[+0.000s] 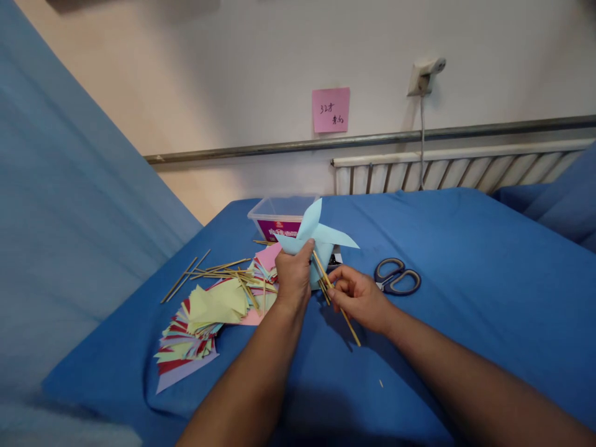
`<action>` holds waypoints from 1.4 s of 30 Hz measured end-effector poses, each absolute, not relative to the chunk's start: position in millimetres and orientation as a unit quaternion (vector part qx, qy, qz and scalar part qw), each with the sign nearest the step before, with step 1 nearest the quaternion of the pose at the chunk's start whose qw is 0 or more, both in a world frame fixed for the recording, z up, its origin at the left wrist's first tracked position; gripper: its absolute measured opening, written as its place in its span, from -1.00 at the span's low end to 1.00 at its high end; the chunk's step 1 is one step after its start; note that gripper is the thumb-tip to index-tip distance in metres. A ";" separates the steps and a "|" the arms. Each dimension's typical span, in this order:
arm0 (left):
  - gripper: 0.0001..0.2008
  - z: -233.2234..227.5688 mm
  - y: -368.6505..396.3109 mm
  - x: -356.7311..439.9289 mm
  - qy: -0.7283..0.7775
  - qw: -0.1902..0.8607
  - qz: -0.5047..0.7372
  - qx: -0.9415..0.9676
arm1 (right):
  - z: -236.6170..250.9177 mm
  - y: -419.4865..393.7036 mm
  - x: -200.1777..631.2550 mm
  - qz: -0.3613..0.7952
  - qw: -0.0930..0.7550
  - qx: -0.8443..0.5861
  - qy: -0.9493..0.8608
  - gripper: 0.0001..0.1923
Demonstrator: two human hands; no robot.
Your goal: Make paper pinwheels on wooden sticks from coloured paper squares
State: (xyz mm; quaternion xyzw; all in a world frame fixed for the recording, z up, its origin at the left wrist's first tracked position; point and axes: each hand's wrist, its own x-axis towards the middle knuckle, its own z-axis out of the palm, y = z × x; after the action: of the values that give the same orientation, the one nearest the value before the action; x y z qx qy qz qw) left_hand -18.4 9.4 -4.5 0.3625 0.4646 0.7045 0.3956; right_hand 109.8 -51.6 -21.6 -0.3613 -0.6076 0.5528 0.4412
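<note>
The left hand (pixel 292 276) gripped a light blue paper pinwheel (pixel 313 237) above the blue table (pixel 465 261), blades fanning up and right. The right hand (pixel 357 298) pinched a wooden stick (pixel 347 320), which slanted from the pinwheel down to the right.

Left hand (pixel 292 276) pinching light-blue paper pinwheel (pixel 313 234); right hand (pixel 358 298) gripping wooden stick (pixel 336 299); scissors (pixel 397 277) lying right, paper stack (pixel 205 323) left.

Cream wall (pixel 209 74), pink note (pixel 330 109), white radiator (pixel 456 174), blue bedsheet (pixel 465 261)
</note>
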 end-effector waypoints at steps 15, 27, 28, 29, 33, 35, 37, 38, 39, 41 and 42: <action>-0.66 -1.3 -2.1 -4.5 0.452 0.452 0.664 0.388 | -23.4 -45.1 110.5 0.512 0.520 -0.382 -0.567 -0.79; -0.63 -0.6 -4.3 -2.1 0.447 0.463 0.661 0.387 | -24.1 -44.4 109.2 0.519 0.549 -0.389 -0.527 -0.79; -0.63 -0.3 -4.1 -2.3 0.448 0.460 0.664 0.383 | -22.9 -45.0 109.5 0.519 0.557 -0.384 -0.522 -0.78; -0.62 0.0 -3.8 -2.7 0.451 0.456 0.668 0.377 | -21.2 -45.7 110.4 0.514 0.569 -0.380 -0.517 -0.77; -0.63 1.1 0.3 -7.8 0.460 0.429 0.693 0.352 | -10.5 -48.6 118.7 0.440 0.612 -0.393 -0.527 -0.76; -0.62 2.2 3.6 -12.0 0.459 0.418 0.707 0.339 | -4.1 -50.4 123.9 0.366 0.601 -0.407 -0.582 -0.87; -0.63 4.0 6.5 -15.9 0.449 0.410 0.723 0.326 | 1.0 -52.2 127.7 0.294 0.563 -0.402 -0.660 -0.80; -0.64 5.0 7.6 -17.4 0.442 0.408 0.731 0.320 | 2.5 -52.9 128.7 0.277 0.537 -0.395 -0.692 -0.76; -0.65 6.0 8.5 -18.5 0.435 0.408 0.738 0.315 | 2.8 -53.5 129.1 0.275 0.506 -0.387 -0.720 -0.75; -0.66 7.5 9.3 -19.5 0.424 0.412 0.745 0.308 | -0.1 -53.5 129.0 0.304 0.444 -0.376 -0.754 -0.77; -0.67 8.0 9.3 -19.6 0.421 0.415 0.746 0.307 | -2.9 -52.9 128.9 0.326 0.415 -0.374 -0.762 -0.78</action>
State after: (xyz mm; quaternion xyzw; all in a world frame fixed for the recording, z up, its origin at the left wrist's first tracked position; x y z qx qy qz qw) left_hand -19.6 9.3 8.0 0.3069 0.4214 0.7455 0.4153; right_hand 128.9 -52.9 -2.9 -0.3744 -0.7621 0.3262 0.4154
